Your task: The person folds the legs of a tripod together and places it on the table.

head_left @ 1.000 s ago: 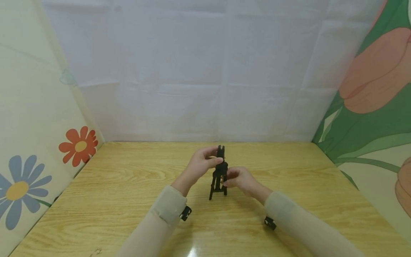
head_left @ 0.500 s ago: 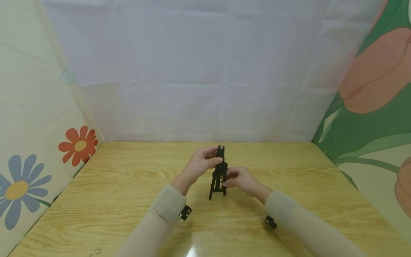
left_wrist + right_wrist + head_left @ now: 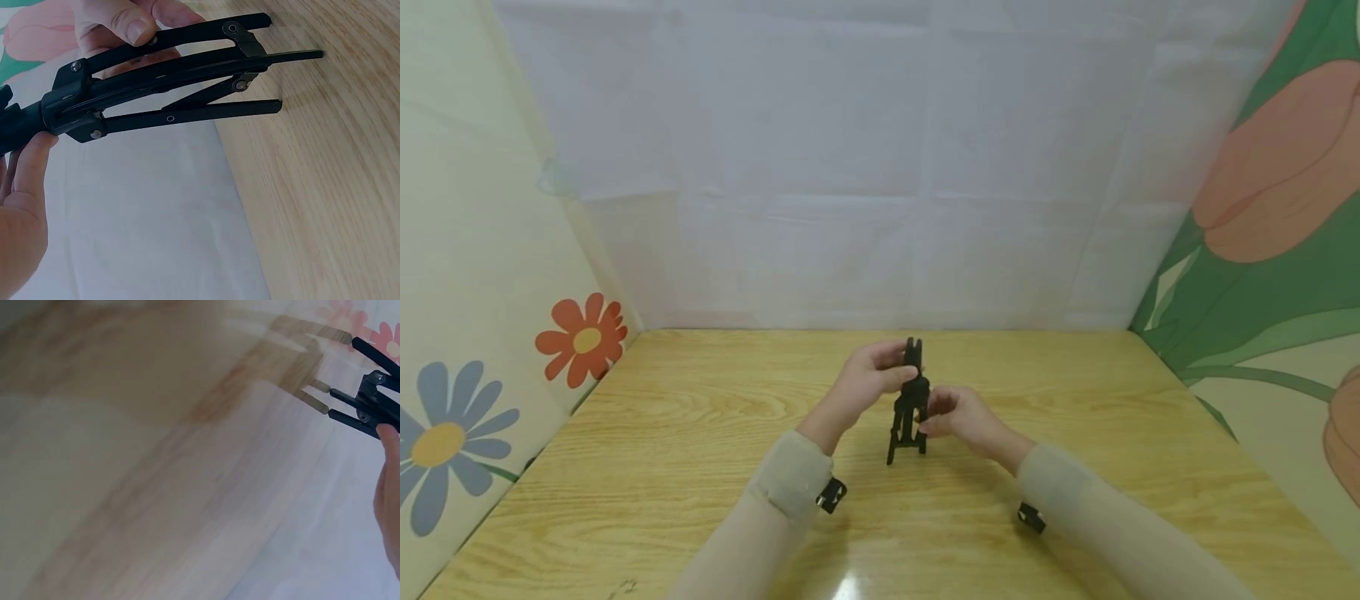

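A small black tripod point(image 3: 914, 390) stands upright on the wooden table, its three legs partly spread. My left hand point(image 3: 861, 383) grips its upper part, thumb in front and fingers behind. Lower down on the right side, my right hand point(image 3: 966, 417) pinches a leg between thumb and fingers. Seen from the left wrist, hinged braces join the legs to the central column point(image 3: 181, 72), and the right thumb point(image 3: 136, 30) presses on one leg. In the right wrist view the leg ends of the tripod point(image 3: 365, 403) meet their reflections on the tabletop.
The glossy wood-grain table point(image 3: 700, 417) runs back to a white cloth backdrop point(image 3: 820, 167). Flower-printed panels stand at left point(image 3: 467, 250) and right point(image 3: 1262, 317). Small black devices hang at the left cuff point(image 3: 831, 495) and right cuff point(image 3: 1032, 517).
Almost nothing differs. Both hands keep their holds on the tripod, which has shifted very slightly left in the head view.
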Tool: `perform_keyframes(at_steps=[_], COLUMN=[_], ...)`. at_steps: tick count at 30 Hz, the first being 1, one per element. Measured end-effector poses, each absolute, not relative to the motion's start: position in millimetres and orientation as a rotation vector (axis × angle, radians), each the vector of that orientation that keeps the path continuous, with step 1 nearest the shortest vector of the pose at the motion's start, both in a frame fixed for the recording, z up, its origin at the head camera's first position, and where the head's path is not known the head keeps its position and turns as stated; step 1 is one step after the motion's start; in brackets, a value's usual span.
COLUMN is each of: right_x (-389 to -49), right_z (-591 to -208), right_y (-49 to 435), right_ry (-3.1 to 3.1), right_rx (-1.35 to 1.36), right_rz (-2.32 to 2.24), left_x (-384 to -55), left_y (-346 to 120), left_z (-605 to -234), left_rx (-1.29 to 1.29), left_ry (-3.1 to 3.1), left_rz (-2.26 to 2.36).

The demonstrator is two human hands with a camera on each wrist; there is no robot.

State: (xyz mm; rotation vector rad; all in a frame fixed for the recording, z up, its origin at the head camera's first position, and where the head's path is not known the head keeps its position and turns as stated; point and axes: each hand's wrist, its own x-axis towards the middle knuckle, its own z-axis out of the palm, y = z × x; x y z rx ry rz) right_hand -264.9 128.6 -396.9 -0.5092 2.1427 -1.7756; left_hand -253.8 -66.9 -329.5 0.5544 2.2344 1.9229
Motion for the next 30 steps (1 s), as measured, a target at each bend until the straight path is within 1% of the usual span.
perform_keyframes(at_steps=[4,13,21,30], right_x=[-265.9,-274.6,-275.9,-278.8], right_z=[-396.2,-393.2,-398.9,-399.5], right_y=[129.7,134.2,135.4,136.3], right_ry=[2.125,2.120,2.166,2.163], right_rx=[-0.539,-0.758,-0.779,-0.805], right_rz=[-1.756,-1.530,-1.271,-1.282], left_x=[-254.4,-255.7,-256.5,-258.2], left_y=[-68.2,-73.6,-77.1,-81.1], left_z=[-328.6,-329.8,-332.3,-336.3], left_rx=[0.559,0.576,0.589,0.613], left_ry=[2.231,2.195,2.137,2.062], left_rz=[1.916,1.953,2.030,2.090])
